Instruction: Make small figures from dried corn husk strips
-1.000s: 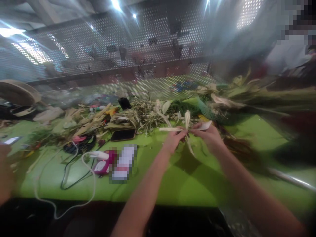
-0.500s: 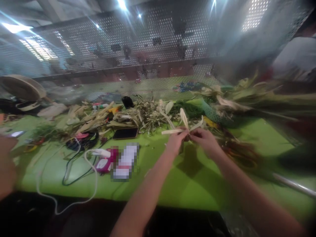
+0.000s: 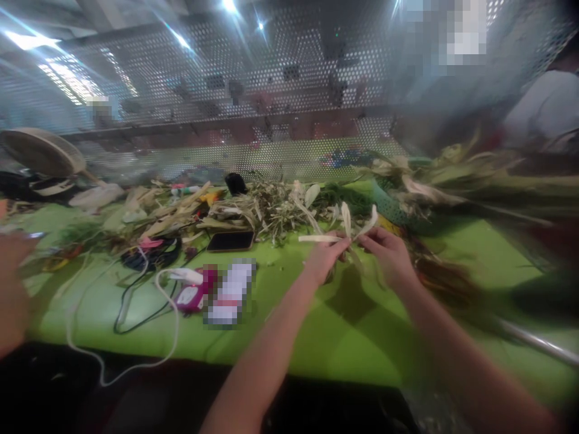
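Above the green table (image 3: 289,349), my left hand (image 3: 326,258) is closed, pinching a bunch of pale dried corn husk strips (image 3: 346,222). The strips fan out upward and to the left from the fingertips. My right hand (image 3: 389,254) is closed too, its thumb and fingers pinching one strip (image 3: 368,220) on the right side of the same bunch. A small gap separates the two hands. Where the strips meet is partly hidden behind my left fingers.
Dried husks and stems (image 3: 275,208) lie heaped behind my hands. A teal basket (image 3: 389,202) holds long husks at right. Leftward lie a black phone (image 3: 230,241), a blurred-out phone (image 3: 232,292), a magenta power strip (image 3: 192,298) and a white cable (image 3: 176,343). Another person's hand (image 3: 13,289) shows far left.
My right hand has moved slightly right, away from my left, and the right strip has swung outward with it. The other person's hand at far left has risen.
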{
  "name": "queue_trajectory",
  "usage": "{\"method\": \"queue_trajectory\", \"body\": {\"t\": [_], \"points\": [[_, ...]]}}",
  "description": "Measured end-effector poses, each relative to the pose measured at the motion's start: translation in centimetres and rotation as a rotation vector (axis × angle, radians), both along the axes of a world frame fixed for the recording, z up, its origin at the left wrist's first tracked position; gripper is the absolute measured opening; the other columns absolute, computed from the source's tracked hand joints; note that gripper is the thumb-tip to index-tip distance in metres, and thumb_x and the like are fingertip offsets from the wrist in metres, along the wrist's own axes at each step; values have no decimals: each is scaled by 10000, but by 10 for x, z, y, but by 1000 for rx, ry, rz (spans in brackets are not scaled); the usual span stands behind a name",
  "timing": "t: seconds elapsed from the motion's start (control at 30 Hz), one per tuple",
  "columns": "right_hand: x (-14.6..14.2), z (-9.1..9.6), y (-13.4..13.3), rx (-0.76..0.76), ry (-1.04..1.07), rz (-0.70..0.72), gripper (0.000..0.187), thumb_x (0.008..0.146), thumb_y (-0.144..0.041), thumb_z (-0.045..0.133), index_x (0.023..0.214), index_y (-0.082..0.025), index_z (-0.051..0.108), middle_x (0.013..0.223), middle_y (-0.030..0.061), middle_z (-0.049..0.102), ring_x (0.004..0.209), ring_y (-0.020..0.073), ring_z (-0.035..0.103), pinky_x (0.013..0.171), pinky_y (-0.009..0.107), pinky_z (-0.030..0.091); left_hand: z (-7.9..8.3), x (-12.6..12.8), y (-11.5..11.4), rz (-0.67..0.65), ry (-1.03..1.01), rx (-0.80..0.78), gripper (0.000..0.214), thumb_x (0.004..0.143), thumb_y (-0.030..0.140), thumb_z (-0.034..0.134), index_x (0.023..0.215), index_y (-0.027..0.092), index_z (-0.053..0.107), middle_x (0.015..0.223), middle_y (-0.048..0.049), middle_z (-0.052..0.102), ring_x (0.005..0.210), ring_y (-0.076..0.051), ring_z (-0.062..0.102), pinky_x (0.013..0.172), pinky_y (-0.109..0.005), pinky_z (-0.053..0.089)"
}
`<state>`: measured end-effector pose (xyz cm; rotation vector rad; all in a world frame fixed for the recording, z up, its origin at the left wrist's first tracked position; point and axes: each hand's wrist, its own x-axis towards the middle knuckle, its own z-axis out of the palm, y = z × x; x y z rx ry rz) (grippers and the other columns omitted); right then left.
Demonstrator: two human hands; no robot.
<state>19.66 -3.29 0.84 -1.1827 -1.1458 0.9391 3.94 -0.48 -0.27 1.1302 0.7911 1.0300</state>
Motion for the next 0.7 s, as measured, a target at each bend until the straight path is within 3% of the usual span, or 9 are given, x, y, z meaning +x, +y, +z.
{"method": "queue_trajectory", "body": {"t": [0.27, 0.47, 0.7], "points": [[-3, 7, -1, -38, 79, 21, 313, 629, -433, 815, 807, -207, 693, 775, 11, 676, 686, 153, 555, 668, 292, 433, -3, 1, 2, -9, 74, 8, 238, 714, 372, 750, 817, 179, 656, 662, 5, 579, 626, -108, 502, 607, -239, 391], [-4, 5, 3, -48, 51, 86, 443, 623, -402, 824, 1011, -226, 701, 806, 16, 695, 722, 173, 590, 669, 299, 446, -3, 3, 4, -4, -132, -120, 276, 668, 350, 769, 775, 148, 614, 633, 24, 537, 597, -90, 469, 594, -228, 355], [-14, 14, 23, -74, 51, 4, 294, 573, -382, 827, 749, -202, 675, 699, 4, 656, 626, 152, 547, 617, 293, 419, -7, -4, 16, 72, -173, -66, 276, 669, 342, 753, 808, 163, 595, 622, 35, 533, 586, -92, 462, 591, -223, 343]]}}
